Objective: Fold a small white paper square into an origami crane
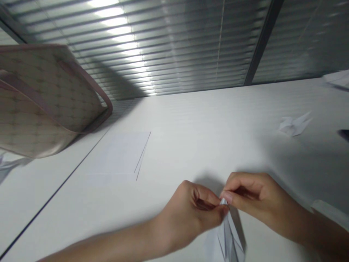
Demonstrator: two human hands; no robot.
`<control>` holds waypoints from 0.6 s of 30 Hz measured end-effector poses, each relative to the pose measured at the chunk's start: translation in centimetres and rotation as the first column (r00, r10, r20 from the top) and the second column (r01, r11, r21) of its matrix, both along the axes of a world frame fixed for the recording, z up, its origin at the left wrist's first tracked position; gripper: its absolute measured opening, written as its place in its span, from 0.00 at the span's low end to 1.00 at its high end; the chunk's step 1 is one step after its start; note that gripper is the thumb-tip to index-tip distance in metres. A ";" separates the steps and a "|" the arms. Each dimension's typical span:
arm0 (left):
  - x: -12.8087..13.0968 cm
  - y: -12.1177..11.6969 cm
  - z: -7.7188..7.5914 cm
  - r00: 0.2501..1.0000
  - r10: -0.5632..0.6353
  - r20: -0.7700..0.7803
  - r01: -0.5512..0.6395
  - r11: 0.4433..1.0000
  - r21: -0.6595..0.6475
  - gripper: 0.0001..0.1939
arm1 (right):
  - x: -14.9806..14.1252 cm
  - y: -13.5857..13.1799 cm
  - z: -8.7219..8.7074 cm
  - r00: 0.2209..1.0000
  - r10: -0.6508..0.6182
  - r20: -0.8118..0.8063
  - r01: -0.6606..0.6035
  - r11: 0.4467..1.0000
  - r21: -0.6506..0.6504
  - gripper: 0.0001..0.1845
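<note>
White origami paper (230,240) sat at the bottom centre of the frame, folded into a narrow, layered shape. Its long axis ran nearly straight up and down the view, leaning slightly, with the pointed tip upward between the hands and the wider end running off the bottom edge. The left hand (188,218) came in from the lower left and the right hand (259,194) from the lower right. Both were closed around the tip, their fingertips (225,198) pinching it from opposite sides, with the fingers curled and almost meeting.

The white desk (207,145) stretched across the middle of the frame, with a thin dark line (54,189) running diagonally across its left part. Flat paper sheets (120,156) lay left of centre, and a folded paper crane (294,125) lay to the right. More white paper (338,78) sat at the upper right corner of the desk. A beige patterned bag (46,98) with pinkish-brown trim occupied the upper left, tilted on its side. Behind the desk, slatted window blinds (163,47) filled the top of the frame, a bright band of light reflecting across them.
</note>
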State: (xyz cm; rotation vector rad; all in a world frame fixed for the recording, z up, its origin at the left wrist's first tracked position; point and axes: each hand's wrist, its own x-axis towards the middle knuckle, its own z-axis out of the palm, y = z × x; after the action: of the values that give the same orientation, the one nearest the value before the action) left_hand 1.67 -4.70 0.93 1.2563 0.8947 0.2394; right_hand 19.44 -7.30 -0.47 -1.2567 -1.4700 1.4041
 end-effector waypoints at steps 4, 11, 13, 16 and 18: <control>0.0 0.0 -0.2 1.000 0.010 0.012 -0.010 1.000 -0.001 0.18 | 0.1 0.1 0.2 1.000 0.014 0.013 -0.014 1.000 -0.009 0.07; -0.2 0.1 0.1 0.999 0.012 0.045 -0.011 1.000 -0.011 0.19 | 0.4 0.2 0.7 0.998 0.054 0.011 -0.054 0.998 -0.025 0.09; -0.3 0.2 0.1 0.999 0.009 0.037 -0.009 1.000 -0.016 0.19 | 0.5 0.2 0.6 0.998 0.060 -0.006 -0.060 0.997 -0.042 0.08; -0.3 0.3 0.2 1.000 0.009 0.018 -0.009 1.000 -0.021 0.19 | 0.6 0.2 0.5 0.999 0.045 -0.017 -0.046 0.997 -0.055 0.07; -0.3 0.2 0.2 1.000 0.010 0.016 -0.010 1.000 -0.023 0.19 | 0.6 0.3 0.5 0.999 0.048 -0.021 -0.049 0.997 -0.058 0.07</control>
State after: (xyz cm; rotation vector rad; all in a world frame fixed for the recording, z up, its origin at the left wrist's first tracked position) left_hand 1.38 -4.47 1.13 1.2276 0.8879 0.2467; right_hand 20.06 -7.05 0.01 -1.2469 -1.4644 1.4973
